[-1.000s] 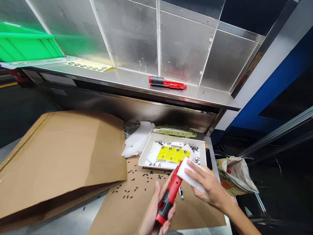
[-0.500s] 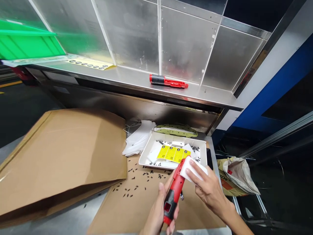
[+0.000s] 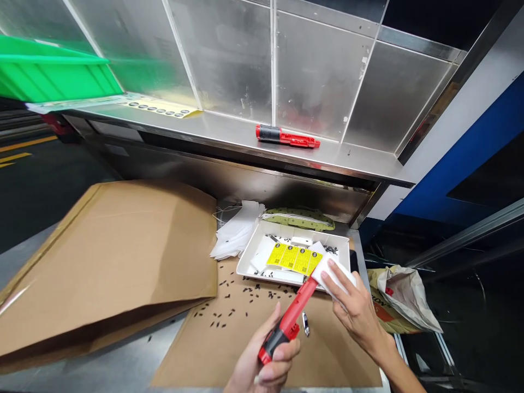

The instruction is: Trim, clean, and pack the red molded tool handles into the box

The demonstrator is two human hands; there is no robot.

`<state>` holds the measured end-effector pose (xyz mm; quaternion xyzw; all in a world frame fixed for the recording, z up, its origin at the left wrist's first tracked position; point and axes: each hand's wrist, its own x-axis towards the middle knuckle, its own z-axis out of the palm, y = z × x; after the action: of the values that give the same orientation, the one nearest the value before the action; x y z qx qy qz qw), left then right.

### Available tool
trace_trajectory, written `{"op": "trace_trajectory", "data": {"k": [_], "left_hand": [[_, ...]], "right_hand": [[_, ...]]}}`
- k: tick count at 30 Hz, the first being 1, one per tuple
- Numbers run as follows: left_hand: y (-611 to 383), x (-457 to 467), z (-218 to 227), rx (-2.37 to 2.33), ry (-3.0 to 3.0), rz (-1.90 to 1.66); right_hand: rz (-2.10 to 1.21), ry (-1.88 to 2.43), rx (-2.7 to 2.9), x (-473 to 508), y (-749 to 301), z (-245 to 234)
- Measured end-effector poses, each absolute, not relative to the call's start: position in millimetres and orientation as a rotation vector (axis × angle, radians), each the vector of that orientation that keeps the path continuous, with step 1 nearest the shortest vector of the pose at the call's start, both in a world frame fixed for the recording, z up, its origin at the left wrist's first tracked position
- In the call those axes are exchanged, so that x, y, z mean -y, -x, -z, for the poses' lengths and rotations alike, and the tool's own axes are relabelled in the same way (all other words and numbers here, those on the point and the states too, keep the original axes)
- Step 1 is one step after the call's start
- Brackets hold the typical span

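Note:
My left hand is closed around the lower, black-banded end of a red pen-shaped tool, which slants up to the right. My right hand grips a white pad or cloth wrapped over the tool's upper tip. Both hands hover above a flat sheet of brown cardboard strewn with several small black screws. Just behind the tool's tip sits a white tray holding yellow labels, white slips and more screws.
A second red and black tool lies on the steel shelf. A large folded cardboard sheet covers the left. White papers lie beside the tray. A green bin is upper left, a crumpled bag at right.
The tool has tilted flatter, its tip swinging right and up toward the tray. My right hand with the white pad followed it. The view shifted slightly.

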<state>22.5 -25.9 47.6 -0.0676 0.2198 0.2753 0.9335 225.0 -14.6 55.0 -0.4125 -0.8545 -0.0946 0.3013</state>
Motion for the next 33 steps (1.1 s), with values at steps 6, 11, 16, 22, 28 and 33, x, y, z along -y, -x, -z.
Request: {"op": "trace_trajectory", "data": {"k": [6, 11, 16, 22, 28, 33], "left_hand": [[-21, 27, -39, -0.417, 0.187, -0.541], [-24, 24, -43, -0.473, 0.112, -0.521], [-27, 25, -49, -0.501, 0.103, -0.58], [-33, 25, -56, -0.545, 0.095, -0.581], [-39, 25, -59, -0.602, 0.083, -0.709], [-38, 24, -50, -0.577, 0.062, -0.67]], "right_hand": [[0.19, 0.962, 2.353, 12, -231, -54], [0.157, 0.878, 2.361, 13, -230, -56], [0.132, 1.017, 2.346, 16, -227, -57], [0.153, 1.064, 2.352, 16, -227, -57], [0.035, 0.98, 2.409, 17, -221, -65], [0.031, 0.957, 2.437, 13, -220, -64]]}}
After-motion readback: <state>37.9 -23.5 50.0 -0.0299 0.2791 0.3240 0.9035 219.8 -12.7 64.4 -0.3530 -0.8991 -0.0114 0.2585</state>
